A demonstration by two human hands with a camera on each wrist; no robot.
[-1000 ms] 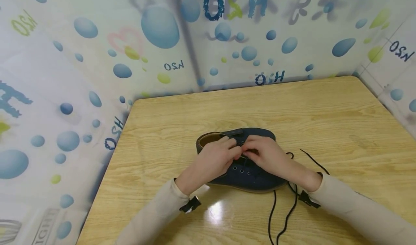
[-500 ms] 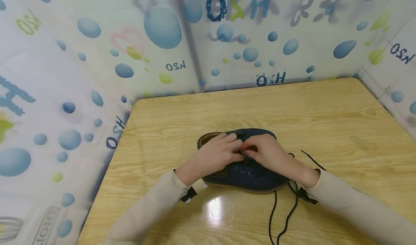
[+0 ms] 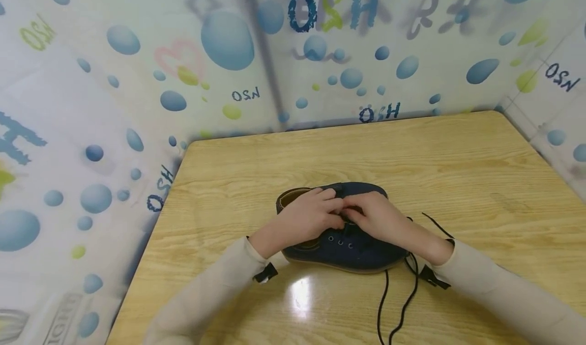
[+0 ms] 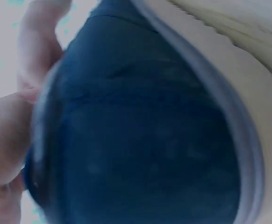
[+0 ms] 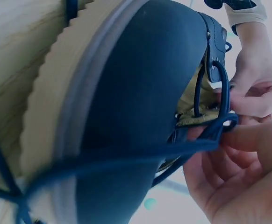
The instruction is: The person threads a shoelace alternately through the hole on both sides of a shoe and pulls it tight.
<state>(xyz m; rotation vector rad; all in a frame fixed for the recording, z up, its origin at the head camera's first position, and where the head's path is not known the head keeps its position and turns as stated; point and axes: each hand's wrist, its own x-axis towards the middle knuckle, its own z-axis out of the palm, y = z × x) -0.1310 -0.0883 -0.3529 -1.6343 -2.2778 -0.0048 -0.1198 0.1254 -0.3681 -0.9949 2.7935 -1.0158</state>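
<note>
A dark blue lace-up shoe lies on the table, its toe to the right and its heel opening to the left. My left hand reaches across the opening and grips the shoe's lacing edge with thumb and fingers. From the toe side, my right hand meets it over the tongue. In the right wrist view, the right thumb and fingers pinch a dark shoelace by the eyelets. The left wrist view is mostly filled by the shoe's side, with fingers along its upper edge.
The loose lace trails off the shoe toward the near side of the wooden table. Another lace end lies beyond the right wrist. A patterned wall covering borders the table behind and at the sides.
My left hand has shifted slightly right and toward me, its thumb now showing below the fingers. The right hand stays at the lacing, and the shoe has hardly moved.
</note>
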